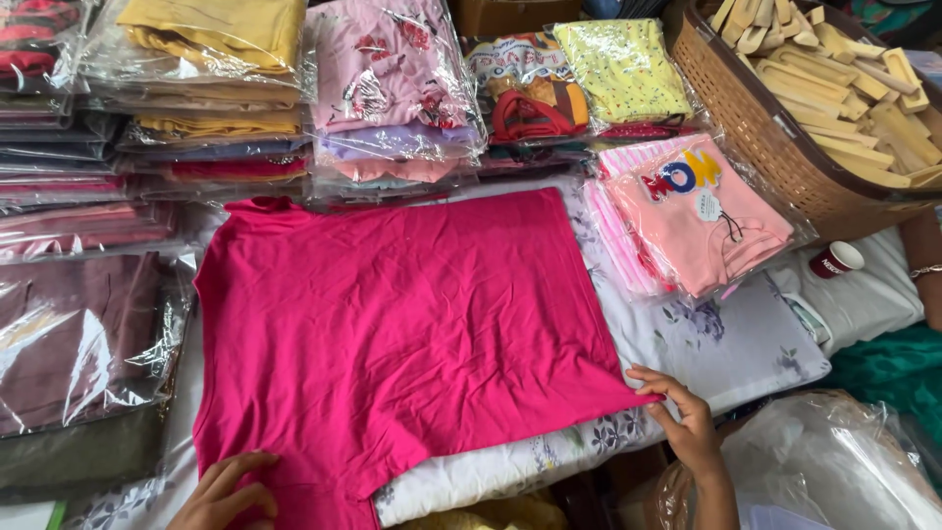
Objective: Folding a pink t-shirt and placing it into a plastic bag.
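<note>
A bright pink top lay spread flat on a white flowered sheet, smoothed out as cloth is when someone wants its edges square. The right hand rested at the top's lower right corner, fingers loosely spread and lying on the hem there, closed on nothing. The left hand pressed down on the top's lower left part, fingers open and flat, as if pinning the cloth against sliding.

Behind the top stood stacks of folded clothes in clear plastic bags: yellow ones at the far left, a pale pink flowered pack straight behind, a yellow dotted pack further right. To the right of the top lay a bagged salmon-pink garment with bright lettering and a small round hang tag. Left of the top sat bagged brown garments. Beyond the salmon pack stood a brown woven basket of wooden pieces, with a red paper cup below it.
</note>
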